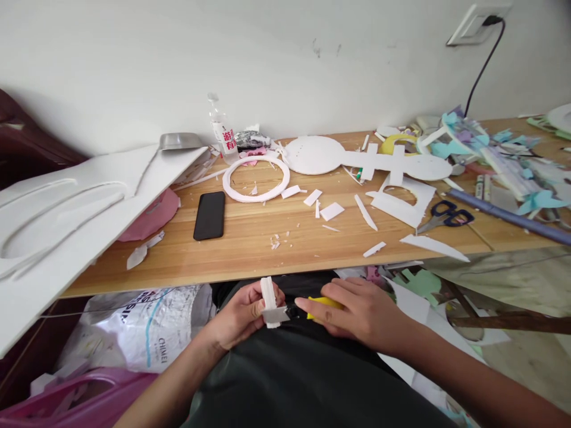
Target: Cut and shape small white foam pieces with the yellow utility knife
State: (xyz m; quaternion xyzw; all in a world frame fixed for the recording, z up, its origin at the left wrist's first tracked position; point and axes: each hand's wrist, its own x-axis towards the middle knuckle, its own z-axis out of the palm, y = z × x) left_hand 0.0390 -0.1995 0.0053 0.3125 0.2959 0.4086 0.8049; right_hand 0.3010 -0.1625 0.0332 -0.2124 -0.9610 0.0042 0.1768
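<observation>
Over my lap, my left hand (243,315) pinches a short white foam strip (268,292) upright between thumb and fingers. My right hand (357,306) is wrapped round the yellow handle of a utility knife (325,303). The knife's grey blade points left and lies across the lower part of the strip, close to my left thumb. How deep the blade sits in the foam is hidden. Both hands are in front of the table's near edge, below the tabletop (241,249).
On the table are a black phone (209,215), a white foam ring (227,184), a long white cutout (314,156), scissors (446,215) and several foam scraps. A plastic bottle (225,134) stands behind. A large white foam sheet (111,208) leans at left; plastic bags (151,327) lie below.
</observation>
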